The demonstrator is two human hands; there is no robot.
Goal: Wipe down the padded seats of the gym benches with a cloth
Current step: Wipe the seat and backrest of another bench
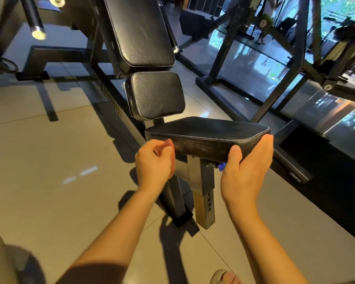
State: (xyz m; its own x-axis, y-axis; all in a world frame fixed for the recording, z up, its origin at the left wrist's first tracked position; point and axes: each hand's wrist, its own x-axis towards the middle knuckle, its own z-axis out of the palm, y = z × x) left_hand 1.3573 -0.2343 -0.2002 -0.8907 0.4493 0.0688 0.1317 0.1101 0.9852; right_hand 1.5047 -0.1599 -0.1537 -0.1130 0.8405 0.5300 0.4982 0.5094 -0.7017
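The black padded seat (205, 128) of a gym bench stands in front of me on a metal post (203, 193). My right hand (246, 171) grips the seat's front right corner, thumb on the front face and fingers round the side. My left hand (154, 162) hovers at the seat's front left corner with its fingers curled, and I see nothing held in it. No cloth is in view. A small back pad (157, 95) and a long upper back pad (139, 31) rise behind the seat.
A blue knob (221, 166) sticks out under the seat beside my right hand. A black machine frame (291, 68) stands to the right, and a bar with a silver end (38, 33) hangs at upper left. Pale tiled floor (49, 160) spreads to the left.
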